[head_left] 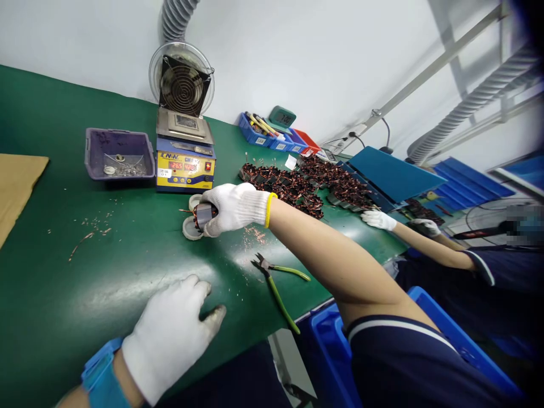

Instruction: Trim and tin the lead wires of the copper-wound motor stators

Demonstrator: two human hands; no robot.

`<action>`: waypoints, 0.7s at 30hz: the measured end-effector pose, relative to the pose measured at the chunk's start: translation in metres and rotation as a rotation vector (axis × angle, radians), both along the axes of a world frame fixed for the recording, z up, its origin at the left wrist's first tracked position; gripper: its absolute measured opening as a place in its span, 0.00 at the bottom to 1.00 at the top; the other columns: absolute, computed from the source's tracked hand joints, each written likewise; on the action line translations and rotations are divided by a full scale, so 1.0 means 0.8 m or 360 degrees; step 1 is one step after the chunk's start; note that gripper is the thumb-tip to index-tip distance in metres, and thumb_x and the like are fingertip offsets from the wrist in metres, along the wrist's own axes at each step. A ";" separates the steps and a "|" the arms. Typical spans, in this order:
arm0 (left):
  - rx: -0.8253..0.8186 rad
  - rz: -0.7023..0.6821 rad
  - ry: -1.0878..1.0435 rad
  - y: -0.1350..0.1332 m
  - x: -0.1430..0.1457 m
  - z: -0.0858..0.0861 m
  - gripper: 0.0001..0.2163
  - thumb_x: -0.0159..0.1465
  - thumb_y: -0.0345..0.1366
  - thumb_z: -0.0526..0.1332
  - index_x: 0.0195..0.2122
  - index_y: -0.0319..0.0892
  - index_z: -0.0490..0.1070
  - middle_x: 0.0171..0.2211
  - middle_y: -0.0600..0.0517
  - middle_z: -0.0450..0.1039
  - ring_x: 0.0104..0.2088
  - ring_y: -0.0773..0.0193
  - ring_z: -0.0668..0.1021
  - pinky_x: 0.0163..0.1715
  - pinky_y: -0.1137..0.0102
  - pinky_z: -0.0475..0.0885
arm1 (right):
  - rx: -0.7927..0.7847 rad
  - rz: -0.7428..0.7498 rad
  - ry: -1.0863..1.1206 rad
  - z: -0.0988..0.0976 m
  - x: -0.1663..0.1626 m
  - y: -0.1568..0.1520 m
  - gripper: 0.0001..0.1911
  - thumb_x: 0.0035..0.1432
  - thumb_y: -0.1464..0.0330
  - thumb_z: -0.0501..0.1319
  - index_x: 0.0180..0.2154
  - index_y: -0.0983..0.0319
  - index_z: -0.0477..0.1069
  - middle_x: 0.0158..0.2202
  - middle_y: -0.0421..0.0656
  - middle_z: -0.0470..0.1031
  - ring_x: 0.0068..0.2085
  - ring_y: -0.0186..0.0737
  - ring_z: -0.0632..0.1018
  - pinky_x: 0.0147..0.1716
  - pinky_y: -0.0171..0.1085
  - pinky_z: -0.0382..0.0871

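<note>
In a white glove with a yellow cuff, my right hand (232, 208) is closed around a copper-wound stator core (204, 216), whose wire ends point left. The core is at two small whitish round cups (191, 229) in front of the yellow-and-blue solder pot unit (185, 164); whether it touches them I cannot tell. My left hand (172, 331), also gloved, is over the near part of the green table (127, 249), thumb apart from the fingers and nothing in it. Green-handled cutters (274, 277) lie with their jaws spread, below my right forearm.
A purple bin (119, 156) with scraps stands left of the solder pot. Several wound cores (284, 187) are piled at the back right. Wire bits (254, 237) litter the table. A co-worker's gloved hand (378, 219) is at the right. Blue trays (266, 136) stand by the wall.
</note>
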State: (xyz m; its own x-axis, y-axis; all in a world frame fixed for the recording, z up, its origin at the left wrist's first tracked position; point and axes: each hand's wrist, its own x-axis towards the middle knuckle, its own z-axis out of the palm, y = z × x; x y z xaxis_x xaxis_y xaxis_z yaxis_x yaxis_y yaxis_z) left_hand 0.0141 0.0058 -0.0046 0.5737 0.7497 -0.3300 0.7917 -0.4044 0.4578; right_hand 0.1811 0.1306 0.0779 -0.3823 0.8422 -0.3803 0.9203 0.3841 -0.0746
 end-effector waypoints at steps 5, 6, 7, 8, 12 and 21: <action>-0.0004 -0.0007 -0.0006 -0.003 -0.003 0.000 0.11 0.68 0.42 0.53 0.36 0.44 0.71 0.38 0.46 0.76 0.40 0.48 0.79 0.39 0.59 0.69 | 0.0001 -0.0021 0.0028 0.005 -0.001 -0.006 0.24 0.46 0.55 0.66 0.46 0.54 0.76 0.39 0.39 0.81 0.40 0.44 0.81 0.28 0.34 0.63; -0.0005 -0.0003 -0.0008 -0.003 -0.003 0.000 0.11 0.68 0.42 0.53 0.37 0.44 0.71 0.38 0.46 0.76 0.40 0.48 0.79 0.39 0.59 0.69 | 0.0014 -0.0045 0.0046 0.007 -0.001 -0.009 0.25 0.46 0.56 0.66 0.48 0.54 0.75 0.41 0.39 0.81 0.41 0.45 0.81 0.30 0.34 0.64; -0.0004 0.0004 -0.0008 -0.003 -0.003 0.001 0.11 0.68 0.42 0.53 0.37 0.44 0.71 0.38 0.46 0.76 0.40 0.48 0.79 0.39 0.59 0.69 | 0.0042 -0.0085 0.0073 0.010 -0.001 -0.013 0.26 0.47 0.56 0.66 0.49 0.54 0.75 0.43 0.40 0.81 0.42 0.45 0.81 0.31 0.34 0.65; -0.0008 0.0008 -0.0007 -0.003 -0.003 0.001 0.11 0.67 0.42 0.54 0.38 0.44 0.72 0.38 0.46 0.76 0.41 0.47 0.79 0.40 0.58 0.69 | 0.0087 -0.0138 0.0102 0.012 0.001 -0.018 0.28 0.47 0.55 0.67 0.51 0.54 0.74 0.44 0.40 0.80 0.43 0.46 0.80 0.32 0.35 0.66; -0.0008 0.0005 -0.0020 -0.001 -0.002 0.003 0.10 0.67 0.42 0.53 0.38 0.44 0.71 0.39 0.46 0.76 0.41 0.46 0.79 0.40 0.57 0.69 | 0.0429 -0.0304 0.0131 0.019 0.010 -0.040 0.36 0.49 0.51 0.67 0.58 0.54 0.68 0.51 0.44 0.76 0.48 0.53 0.78 0.39 0.42 0.71; -0.0025 0.0009 0.0028 0.002 -0.003 0.004 0.09 0.67 0.42 0.53 0.36 0.45 0.69 0.37 0.48 0.75 0.39 0.50 0.78 0.38 0.60 0.66 | 0.0668 -0.0398 -0.0319 -0.010 -0.024 -0.056 0.20 0.73 0.61 0.43 0.54 0.60 0.68 0.47 0.54 0.71 0.46 0.56 0.78 0.37 0.47 0.75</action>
